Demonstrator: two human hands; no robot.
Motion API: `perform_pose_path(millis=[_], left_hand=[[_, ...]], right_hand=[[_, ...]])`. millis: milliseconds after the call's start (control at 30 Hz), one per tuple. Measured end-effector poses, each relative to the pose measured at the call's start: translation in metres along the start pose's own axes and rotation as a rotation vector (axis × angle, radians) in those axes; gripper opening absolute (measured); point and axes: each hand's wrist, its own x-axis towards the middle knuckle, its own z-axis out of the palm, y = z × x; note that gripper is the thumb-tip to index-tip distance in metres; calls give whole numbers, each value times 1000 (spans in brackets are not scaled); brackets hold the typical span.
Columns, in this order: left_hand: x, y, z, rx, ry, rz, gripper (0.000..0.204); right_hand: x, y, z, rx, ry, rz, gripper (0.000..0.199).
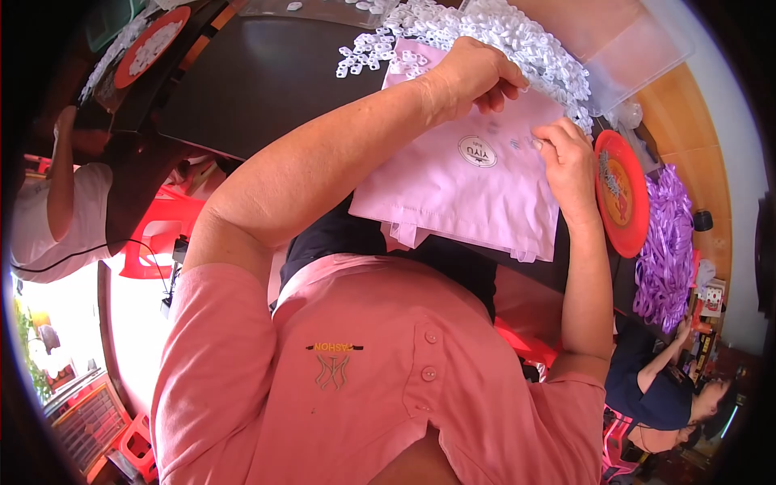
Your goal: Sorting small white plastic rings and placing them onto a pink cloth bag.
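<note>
Dark table (259, 81), big white pile (509, 40)

Pink cloth (436, 194) lies on the near side of the table, partly under the white pile, and its bottom edge reaches out over the lap. Left hand (481, 77) bends its fingers over the cloth. Right hand (566, 153) has its thumb and finger near tiny dark bits (515, 144) on it. I cannot tell if either hand grips anything. It seems best to hold the cloth flat, use just fingertips, and go slowly.
</note>
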Motion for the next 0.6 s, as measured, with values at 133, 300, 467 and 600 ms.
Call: perform_pose_path(millis=[133,300,467,600], left_hand=[[0,1,2,-10,-4,-1,10],[2,-1,0,-10,-5,4,10],[2,0,-1,-13,-4,10,10],[-1,1,0,-39,-8,-3,8]], right_hand=[[-2,3,2,16,8,19,10],[-1,7,10,-92,35,-39,10],[2,-2,4,42,108,7,7],[11,-8,-2,484,98,277,5]])
